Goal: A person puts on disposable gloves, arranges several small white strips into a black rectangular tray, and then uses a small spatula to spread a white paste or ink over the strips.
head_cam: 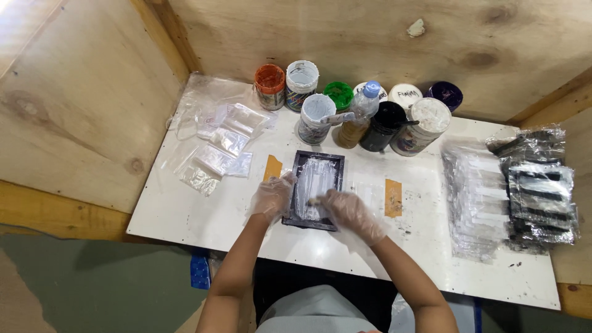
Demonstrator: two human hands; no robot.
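I have 1 view only, from the head camera, so nothing is shared with a second. It looks almost straight down from above the near edge of the white counter (185, 216), facing the far edge and the plywood walls (345, 37) behind. It sits fairly close: nearly the whole counter fits, with the forearms entering from below.

The person is wearing thin, clear disposable plastic gloves on both hands: the left hand (271, 196) and the right hand (353, 213) are each showing through loose, crinkled film that is bunching and ending around the wrists. Both forearms are showing bare, with no sleeves reaching them. Lower down, at the near edge, a light grey garment is covering the body.
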